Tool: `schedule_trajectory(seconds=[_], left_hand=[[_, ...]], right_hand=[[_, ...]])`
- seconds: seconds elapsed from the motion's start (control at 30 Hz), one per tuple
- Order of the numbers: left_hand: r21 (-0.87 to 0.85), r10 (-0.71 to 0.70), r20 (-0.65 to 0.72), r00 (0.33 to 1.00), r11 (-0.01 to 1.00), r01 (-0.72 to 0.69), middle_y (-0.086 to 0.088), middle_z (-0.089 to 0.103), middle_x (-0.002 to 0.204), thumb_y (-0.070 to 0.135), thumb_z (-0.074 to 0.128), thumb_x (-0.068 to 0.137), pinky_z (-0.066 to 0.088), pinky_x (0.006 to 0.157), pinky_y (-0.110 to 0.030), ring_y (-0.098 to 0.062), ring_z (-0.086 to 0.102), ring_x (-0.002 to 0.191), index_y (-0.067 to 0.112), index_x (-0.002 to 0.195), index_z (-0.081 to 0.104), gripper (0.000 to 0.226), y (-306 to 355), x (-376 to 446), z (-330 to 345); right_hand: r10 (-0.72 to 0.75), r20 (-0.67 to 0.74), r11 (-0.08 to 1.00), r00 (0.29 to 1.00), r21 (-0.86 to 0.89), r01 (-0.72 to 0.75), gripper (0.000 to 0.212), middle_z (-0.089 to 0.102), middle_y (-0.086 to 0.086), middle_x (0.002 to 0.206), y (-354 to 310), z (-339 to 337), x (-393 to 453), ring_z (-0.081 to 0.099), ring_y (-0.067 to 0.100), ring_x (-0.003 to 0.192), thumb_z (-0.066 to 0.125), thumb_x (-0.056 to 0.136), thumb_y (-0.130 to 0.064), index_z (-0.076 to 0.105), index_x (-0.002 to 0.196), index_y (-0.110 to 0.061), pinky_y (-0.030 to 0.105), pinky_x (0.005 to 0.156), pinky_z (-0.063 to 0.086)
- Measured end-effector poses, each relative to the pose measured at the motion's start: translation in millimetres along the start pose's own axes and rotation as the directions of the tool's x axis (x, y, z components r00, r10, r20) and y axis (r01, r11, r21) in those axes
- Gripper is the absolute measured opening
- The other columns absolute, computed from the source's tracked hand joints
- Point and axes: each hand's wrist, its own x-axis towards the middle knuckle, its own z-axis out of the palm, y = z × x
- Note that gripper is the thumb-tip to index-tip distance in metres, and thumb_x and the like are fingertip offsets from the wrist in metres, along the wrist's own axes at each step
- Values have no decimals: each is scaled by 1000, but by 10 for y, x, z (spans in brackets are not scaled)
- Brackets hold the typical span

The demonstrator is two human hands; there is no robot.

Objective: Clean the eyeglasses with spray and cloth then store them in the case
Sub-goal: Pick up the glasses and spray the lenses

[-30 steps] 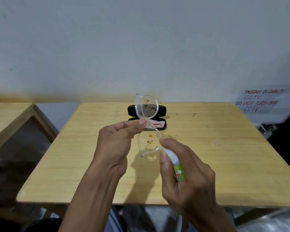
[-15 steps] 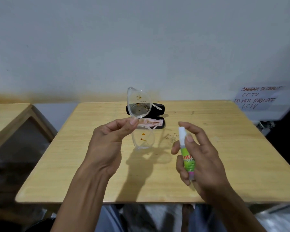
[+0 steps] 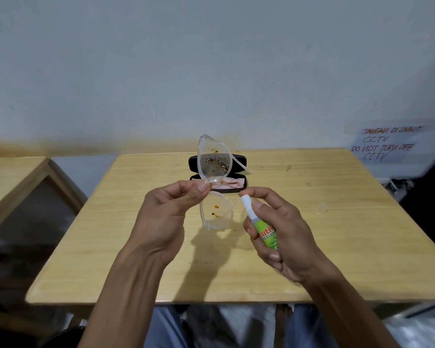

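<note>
Clear-framed eyeglasses (image 3: pixel 214 214) hang upright over the wooden table (image 3: pixel 337 247), one lens above the other. My left hand (image 3: pixel 168 217) pinches them at the bridge. Both lenses carry orange specks, and the upper lens is beaded with droplets. My right hand (image 3: pixel 276 232) grips a small green spray bottle (image 3: pixel 263 226), its white nozzle tilted toward the lower lens, forefinger on top. Behind the glasses a black case (image 3: pixel 241 163) lies open with a pink cloth (image 3: pixel 230 185) inside.
A second wooden table (image 3: pixel 15 172) stands at the left across a gap. A handwritten paper notice (image 3: pixel 387 144) is taped to the wall at the right. A small clear smear (image 3: pixel 323 208) marks the table at right. My knees show under the near edge.
My right hand has brought the spray bottle back in toward the lower lens after pulling away to the right. The glasses have stayed in my left hand, shifting only slightly.
</note>
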Motion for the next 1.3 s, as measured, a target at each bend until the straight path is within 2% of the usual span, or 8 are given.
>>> schedule_trajectory(seconds=[0.3, 0.43, 0.73, 0.83, 0.93, 1.07, 1.2, 1.3], left_hand=[[27, -2, 9, 1000, 1000, 2, -5, 67, 83, 18, 71, 66, 38, 75, -18, 6, 64, 68, 10, 69, 66, 9, -44, -10, -65], [62, 27, 62, 998, 998, -31, -4, 63, 79, 15, 70, 68, 42, 54, -2, 3, 60, 63, 17, 55, 67, 14, -101, -34, -58], [46, 17, 52, 998, 999, -19, -9, 66, 82, 15, 72, 67, 42, 53, -1, 2, 61, 64, 13, 60, 67, 9, -150, -25, -88], [63, 13, 26, 1000, 998, -15, -3, 66, 75, 15, 72, 69, 45, 65, -11, 4, 60, 62, 11, 66, 68, 6, -165, -29, -106], [74, 67, -24, 997, 995, -65, -3, 67, 69, 16, 75, 67, 46, 65, -7, -3, 61, 66, 8, 69, 71, 9, -167, -22, -159], [273, 170, -115, 979, 953, -134, -20, 72, 84, 22, 80, 67, 51, 81, -33, -19, 63, 80, 9, 71, 76, 14, -164, -37, -241], [516, 276, -194, 941, 845, -142, -14, 74, 91, 31, 81, 70, 53, 77, -48, -33, 62, 76, 19, 70, 76, 13, -175, -55, -263], [605, 299, -256, 920, 791, -89, 8, 74, 86, 52, 79, 64, 47, 88, -59, -21, 51, 62, 38, 72, 75, 17, -233, -39, -283]], right_hand=[[-42, -78, 995, 996, 88, 49, 26, 53, 7, 69, -125, 83, -48, 27, 11, 33, 52, 94, -31, 61, 118, -25, 14, 37, 20], [-70, -111, 983, 991, 164, 87, 26, 51, 7, 69, -194, 136, 22, 28, 11, 32, 53, 94, -31, 61, 117, -25, 18, 38, 15], [-148, -210, 981, 966, 93, 170, 17, 52, 8, 69, -188, 237, 77, 29, 13, 33, 48, 102, -25, 63, 110, -26, 23, 40, 13], [-171, -236, 982, 957, 43, 186, 23, 54, 10, 73, -149, 201, 51, 33, 16, 37, 44, 104, -22, 60, 119, -29, 21, 42, 21], [-220, -296, 975, 930, -87, 203, 30, 59, 9, 78, -102, 115, -16, 44, 20, 50, 41, 104, -16, 60, 118, -34, 25, 44, 35], [-348, -385, 899, 855, -395, 189, 24, 75, -3, 90, -17, -125, -82, 63, 12, 77, 49, 104, -23, 55, 118, -41, 29, 56, 52], [-534, -444, 756, 719, -632, 172, 23, 74, -2, 90, 59, -538, 0, 69, 5, 82, 65, 97, -24, 58, 116, -35, 19, 66, 53], [-609, -518, 704, 601, -701, 109, 24, 70, -10, 91, 66, -835, 168, 67, 8, 83, 72, 91, -19, 63, 111, -31, 17, 68, 52]])
